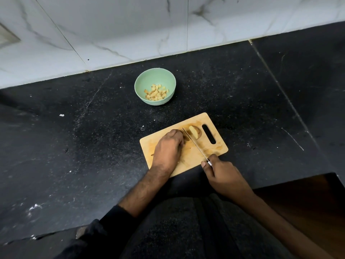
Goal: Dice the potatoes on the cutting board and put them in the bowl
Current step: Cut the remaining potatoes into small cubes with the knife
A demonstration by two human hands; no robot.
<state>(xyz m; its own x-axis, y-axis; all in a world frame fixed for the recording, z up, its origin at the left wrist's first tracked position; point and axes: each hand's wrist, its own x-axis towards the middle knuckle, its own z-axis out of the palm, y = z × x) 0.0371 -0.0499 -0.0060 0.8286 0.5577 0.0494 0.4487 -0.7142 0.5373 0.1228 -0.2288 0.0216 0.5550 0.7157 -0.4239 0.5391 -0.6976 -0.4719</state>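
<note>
A firm, wet-cut potato half point(195, 134) lies on the cutting board point(220, 146) — likely slippery. The left hand point(169, 146) curls over another piece, pinning it; the right hand point(221, 174) grips the knife point(196, 143). Dice already fill the bowl point(142, 85).

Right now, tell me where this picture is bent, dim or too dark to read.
Head view: wide-angle bowing curves the wall edge; light is dim and even; the left hand shades the potato piece beneath it; the bowl and knife stay sharp.
</note>
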